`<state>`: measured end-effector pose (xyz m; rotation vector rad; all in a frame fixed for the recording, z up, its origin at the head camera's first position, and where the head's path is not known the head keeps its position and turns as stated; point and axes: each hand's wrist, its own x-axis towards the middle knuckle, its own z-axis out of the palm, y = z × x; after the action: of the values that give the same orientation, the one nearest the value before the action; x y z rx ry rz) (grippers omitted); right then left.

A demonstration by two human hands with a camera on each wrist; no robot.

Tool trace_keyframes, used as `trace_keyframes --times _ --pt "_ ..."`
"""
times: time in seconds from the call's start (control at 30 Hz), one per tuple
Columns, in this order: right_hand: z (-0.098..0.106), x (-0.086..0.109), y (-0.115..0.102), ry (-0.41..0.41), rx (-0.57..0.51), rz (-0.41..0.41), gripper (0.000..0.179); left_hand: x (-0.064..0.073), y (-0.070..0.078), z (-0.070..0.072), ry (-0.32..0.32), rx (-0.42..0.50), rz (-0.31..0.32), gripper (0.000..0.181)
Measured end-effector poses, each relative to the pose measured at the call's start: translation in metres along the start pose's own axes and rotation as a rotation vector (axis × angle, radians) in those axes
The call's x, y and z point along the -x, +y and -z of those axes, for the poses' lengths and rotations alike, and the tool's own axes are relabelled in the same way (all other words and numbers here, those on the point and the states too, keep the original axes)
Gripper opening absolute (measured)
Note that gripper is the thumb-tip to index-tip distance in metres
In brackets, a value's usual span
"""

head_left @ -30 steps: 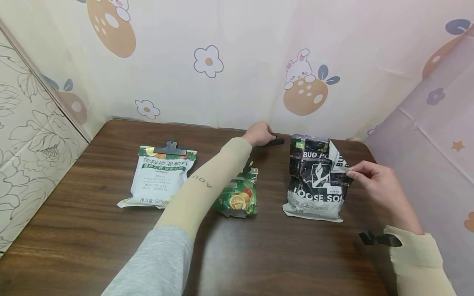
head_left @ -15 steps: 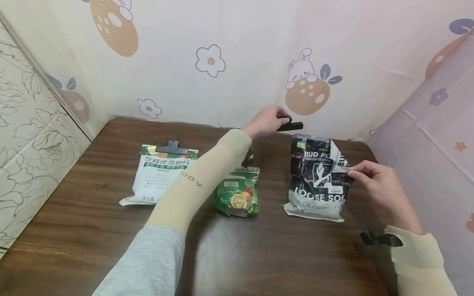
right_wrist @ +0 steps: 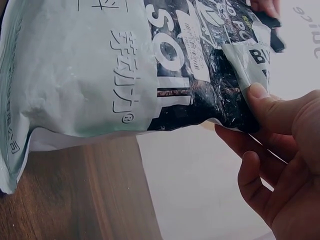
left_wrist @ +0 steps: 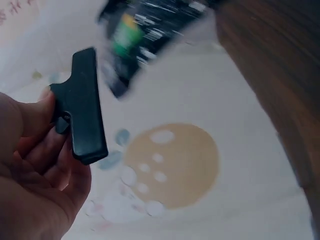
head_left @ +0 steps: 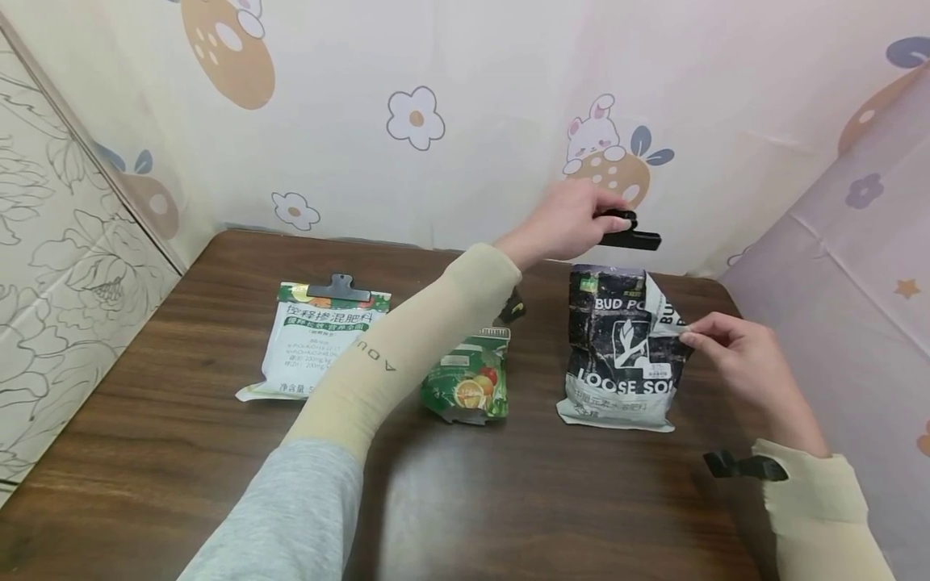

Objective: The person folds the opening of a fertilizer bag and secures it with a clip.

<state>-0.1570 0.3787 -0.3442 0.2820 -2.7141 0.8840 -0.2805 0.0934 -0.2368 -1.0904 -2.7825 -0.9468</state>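
Above the table's back edge my left hand [head_left: 570, 218] pinches a black bag clip [head_left: 632, 234] by its handles. In the left wrist view the clip [left_wrist: 86, 107] stands between thumb and fingers, its long bar apart from any bag. A black and pale green soil bag [head_left: 617, 351] lies below and to the right of it, with its upper right corner folded over. My right hand [head_left: 748, 371] pinches that folded corner [right_wrist: 250, 62] between thumb and fingers, as the right wrist view shows.
On the table [head_left: 538, 492], a white fertilizer bag [head_left: 305, 347] wears a grey clip [head_left: 339, 288] at the left. A green pouch [head_left: 472, 379] lies in the middle, partly under my left forearm. Behind it a dark object [head_left: 514, 308] is mostly hidden. A patterned curtain [head_left: 501, 121] borders the back.
My left hand has lifted the bag clip off the back of the table and carried it right, toward the top of the soil bag. My right hand keeps its pinch on the folded corner.
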Motion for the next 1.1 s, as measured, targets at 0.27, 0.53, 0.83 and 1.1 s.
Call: trace_keyframes --times 0.27,0.53,0.83,1.1 --pt "0.000 -0.001 0.000 0.008 -0.006 0.016 0.004 -0.002 0.032 0.000 -0.050 -0.095 -0.090 0.025" --pt "-0.002 -0.001 0.001 0.020 -0.010 0.044 0.009 -0.008 0.048 -0.010 -0.117 -0.181 -0.166 0.018" --pt "-0.004 -0.003 -0.003 0.026 0.010 0.064 0.004 -0.012 0.054 -0.018 -0.185 -0.285 -0.264 0.030" --pt "-0.005 -0.004 -0.006 0.036 0.002 0.094 0.009 -0.015 0.064 -0.026 -0.238 -0.350 -0.250 0.013"
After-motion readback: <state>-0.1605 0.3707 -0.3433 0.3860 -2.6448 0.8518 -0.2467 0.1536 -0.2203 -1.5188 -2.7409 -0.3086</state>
